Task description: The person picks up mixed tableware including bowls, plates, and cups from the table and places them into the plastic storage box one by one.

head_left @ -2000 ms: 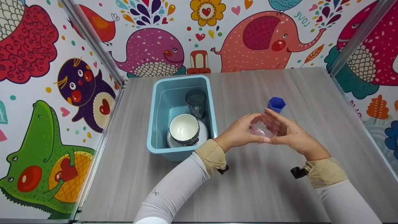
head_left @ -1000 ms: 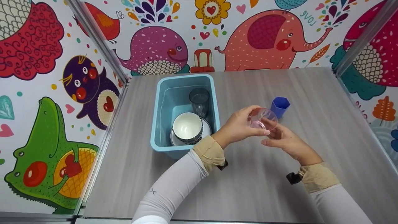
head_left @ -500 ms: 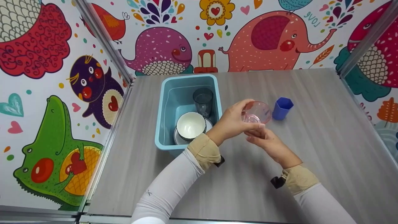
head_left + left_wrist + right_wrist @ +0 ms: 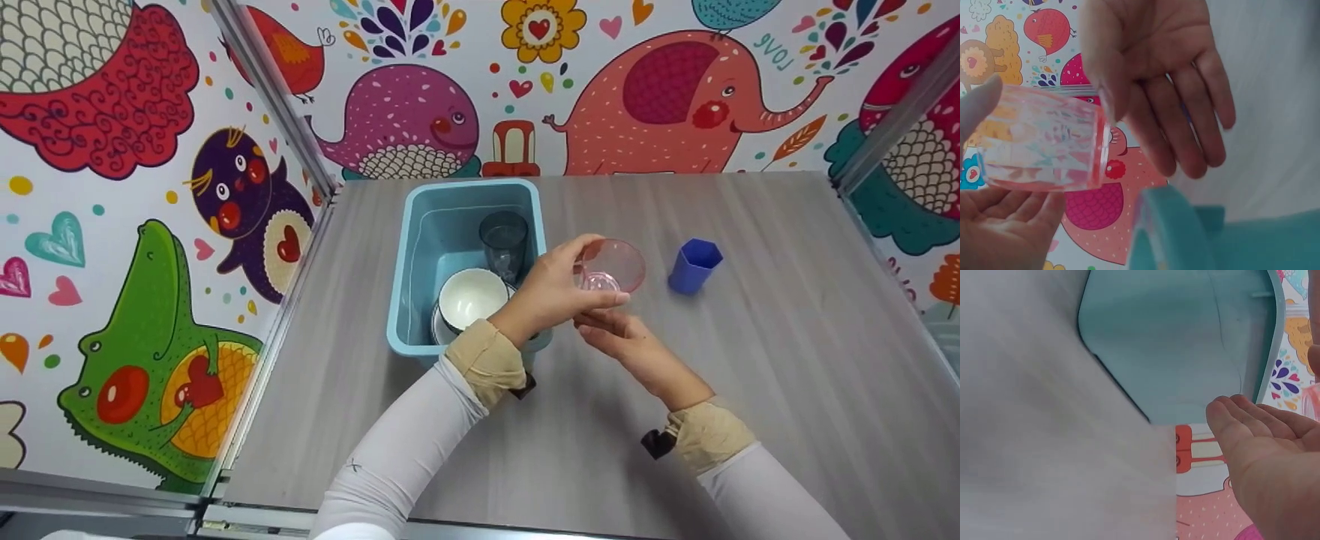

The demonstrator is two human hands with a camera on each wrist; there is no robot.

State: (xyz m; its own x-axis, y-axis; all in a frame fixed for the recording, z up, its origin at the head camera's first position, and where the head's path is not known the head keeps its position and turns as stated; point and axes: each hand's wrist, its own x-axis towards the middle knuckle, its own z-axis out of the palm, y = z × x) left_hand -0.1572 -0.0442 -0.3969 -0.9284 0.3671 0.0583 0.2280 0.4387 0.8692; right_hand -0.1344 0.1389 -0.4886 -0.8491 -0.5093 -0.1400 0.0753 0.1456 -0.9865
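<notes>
Left hand (image 4: 551, 292) fingers clamped round clear pink cup (image 4: 611, 268), above table at 3 o'clock of blue tub (image 4: 409, 262). Right hand (image 4: 626, 341) fingers apart, empty, under it. Best keep cup level, grip firm over tub rim

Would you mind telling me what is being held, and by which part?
The left hand grips the pink cup round its side wall; the right hand holds nothing.

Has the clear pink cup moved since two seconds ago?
Yes. The clear pink cup, held by the left hand, has shifted left, away from the blue cup and toward the light blue tub.
</notes>
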